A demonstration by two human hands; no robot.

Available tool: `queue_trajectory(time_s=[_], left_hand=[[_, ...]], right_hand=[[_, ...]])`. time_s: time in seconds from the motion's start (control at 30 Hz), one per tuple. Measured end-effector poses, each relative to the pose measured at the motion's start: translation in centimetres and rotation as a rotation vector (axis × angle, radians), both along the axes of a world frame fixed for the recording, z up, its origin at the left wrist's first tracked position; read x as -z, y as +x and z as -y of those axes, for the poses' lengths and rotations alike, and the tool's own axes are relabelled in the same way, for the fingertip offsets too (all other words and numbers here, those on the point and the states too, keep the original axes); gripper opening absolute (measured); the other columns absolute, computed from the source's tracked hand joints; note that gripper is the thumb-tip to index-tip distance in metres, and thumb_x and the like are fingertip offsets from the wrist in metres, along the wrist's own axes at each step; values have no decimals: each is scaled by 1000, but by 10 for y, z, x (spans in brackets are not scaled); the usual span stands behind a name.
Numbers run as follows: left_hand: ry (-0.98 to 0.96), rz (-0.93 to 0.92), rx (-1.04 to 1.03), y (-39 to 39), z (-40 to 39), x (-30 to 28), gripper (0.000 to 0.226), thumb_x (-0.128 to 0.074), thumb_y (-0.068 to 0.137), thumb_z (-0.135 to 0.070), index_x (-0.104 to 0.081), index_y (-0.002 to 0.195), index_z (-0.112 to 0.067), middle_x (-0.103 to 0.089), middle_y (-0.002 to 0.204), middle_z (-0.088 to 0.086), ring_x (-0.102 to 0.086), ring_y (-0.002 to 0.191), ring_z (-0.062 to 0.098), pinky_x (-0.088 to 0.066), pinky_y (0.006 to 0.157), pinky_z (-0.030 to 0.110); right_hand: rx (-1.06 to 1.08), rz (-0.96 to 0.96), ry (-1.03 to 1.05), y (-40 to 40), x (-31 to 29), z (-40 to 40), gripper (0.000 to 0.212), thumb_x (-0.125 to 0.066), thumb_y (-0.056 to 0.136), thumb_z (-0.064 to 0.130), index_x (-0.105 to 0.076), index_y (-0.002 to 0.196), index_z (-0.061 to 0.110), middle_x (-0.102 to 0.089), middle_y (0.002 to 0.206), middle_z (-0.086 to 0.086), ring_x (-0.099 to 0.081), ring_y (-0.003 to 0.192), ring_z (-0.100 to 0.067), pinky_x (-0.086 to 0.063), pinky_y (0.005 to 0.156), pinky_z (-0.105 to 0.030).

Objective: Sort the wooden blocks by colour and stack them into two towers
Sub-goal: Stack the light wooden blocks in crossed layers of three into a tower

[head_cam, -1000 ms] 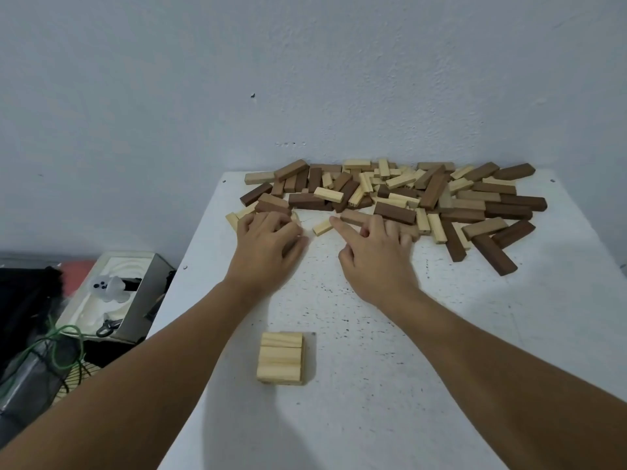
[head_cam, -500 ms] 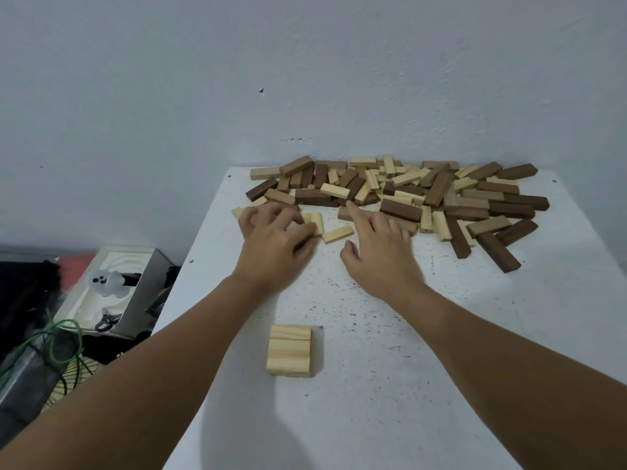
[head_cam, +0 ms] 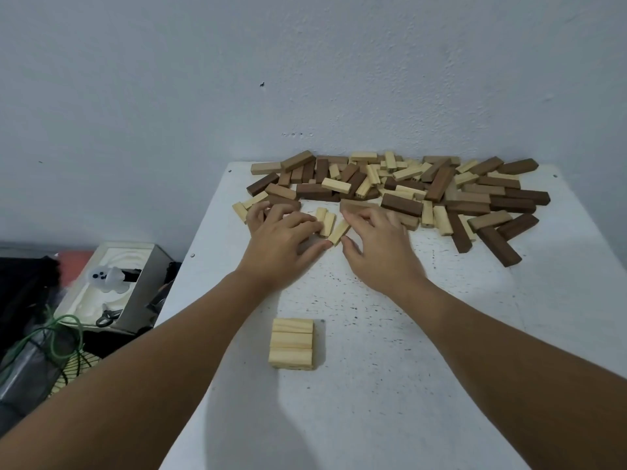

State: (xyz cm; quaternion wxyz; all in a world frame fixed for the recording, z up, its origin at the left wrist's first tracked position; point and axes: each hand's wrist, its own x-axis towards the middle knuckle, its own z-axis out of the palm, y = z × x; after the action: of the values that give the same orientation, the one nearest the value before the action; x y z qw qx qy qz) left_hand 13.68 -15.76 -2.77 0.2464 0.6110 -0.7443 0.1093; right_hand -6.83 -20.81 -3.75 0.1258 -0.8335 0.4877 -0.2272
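A mixed pile of light and dark wooden blocks [head_cam: 441, 191] lies along the back of the white table [head_cam: 441, 368]. Three light blocks [head_cam: 328, 223] lie loose at its near edge, between my hands. My left hand [head_cam: 281, 242] rests palm down, its fingertips touching two of them and its thumb near the third. My right hand [head_cam: 380, 249] lies flat beside them, fingers spread onto the pile's edge, thumb by the slanted light block [head_cam: 339, 232]. Neither hand lifts a block. A flat layer of three light blocks [head_cam: 291, 344] sits near the table's front.
The wall stands right behind the pile. Left of the table, lower down, are an open box with a white moulded insert [head_cam: 112, 283], a small ghost figure [head_cam: 108, 276], green cord [head_cam: 57, 337] and dark bags. The table's left edge runs close to my left forearm.
Both hands have drawn light blocks out of the pile's near edge toward each other. Three light blocks now lie together between them. The front layer has not moved.
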Motion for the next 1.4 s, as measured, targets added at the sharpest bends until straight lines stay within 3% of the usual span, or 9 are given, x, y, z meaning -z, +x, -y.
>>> queue_trajectory(time_s=[0.17, 0.37, 0.5, 0.63, 0.83, 1.03, 1.2, 1.3, 1.4], left_hand=[[207, -10, -28, 1, 19, -22, 55, -55, 82, -82, -79, 90, -33, -71, 99, -20, -49, 116, 9, -17, 110, 49], [451, -39, -179, -18, 31, -44, 48, -75, 71, -77, -79, 93, -35, -73, 94, -15, -52, 116, 9, -6, 85, 28], [533, -77, -217, -27, 23, -52, 52, -77, 68, -77, -80, 101, -37, -70, 88, -15, -50, 117, 12, -12, 89, 35], [590, 38, -206, -47, 12, -63, 43, -76, 77, -70, -80, 98, -33, -55, 78, -16, -44, 118, 16, -14, 96, 40], [691, 93, -179, -84, -14, -71, 41, -74, 80, -69, -79, 103, -35, -50, 78, -17, -41, 107, 16, -20, 106, 47], [739, 128, -162, -134, -50, -76, 31, -73, 85, -58, -77, 87, -28, -67, 85, -8, -53, 101, 18, -22, 101, 46], [730, -46, -173, -161, -89, -67, 25, -74, 89, -48, -80, 98, -26, -72, 94, -5, -59, 99, 18, -24, 93, 38], [713, -215, -125, -165, -112, -58, 21, -76, 90, -42, -80, 107, -31, -70, 97, -12, -61, 106, 16, -36, 103, 39], [701, -404, -45, -167, -129, -50, 30, -80, 87, -38, -77, 116, -31, -74, 106, -12, -64, 95, 10, -50, 97, 34]], right_hand=[[15, -9, 47, 0, -2, 3, 46, -52, 102, 44, -53, 146, 30, -49, 137, 7, -37, 128, -21, -39, 106, -42], [21, 44, 92, -3, -1, 6, 39, -56, 102, 40, -63, 139, 29, -50, 127, 5, -39, 123, -21, -40, 105, -41], [-2, 89, 103, -11, 0, 5, 36, -59, 102, 36, -65, 136, 29, -51, 122, 5, -39, 121, -19, -38, 105, -37], [-8, 76, 126, -24, -5, -4, 35, -62, 101, 37, -66, 135, 30, -47, 113, 6, -37, 121, -21, -29, 101, -29], [48, 13, 179, -60, -11, -38, 35, -58, 101, 45, -63, 136, 40, -45, 110, 10, -42, 114, -20, -33, 101, -36], [91, -53, 221, -100, -20, -77, 35, -56, 101, 47, -61, 136, 45, -49, 117, 9, -42, 118, -19, -31, 102, -36], [86, -69, 277, -138, -22, -113, 34, -53, 102, 47, -59, 136, 48, -49, 127, 7, -39, 122, -20, -30, 107, -37], [52, -39, 291, -158, -19, -133, 34, -55, 103, 42, -60, 137, 47, -46, 127, 8, -36, 123, -19, -27, 109, -35], [28, 14, 302, -171, -17, -144, 33, -56, 103, 37, -62, 135, 43, -41, 120, 11, -35, 121, -18, -28, 110, -33]])
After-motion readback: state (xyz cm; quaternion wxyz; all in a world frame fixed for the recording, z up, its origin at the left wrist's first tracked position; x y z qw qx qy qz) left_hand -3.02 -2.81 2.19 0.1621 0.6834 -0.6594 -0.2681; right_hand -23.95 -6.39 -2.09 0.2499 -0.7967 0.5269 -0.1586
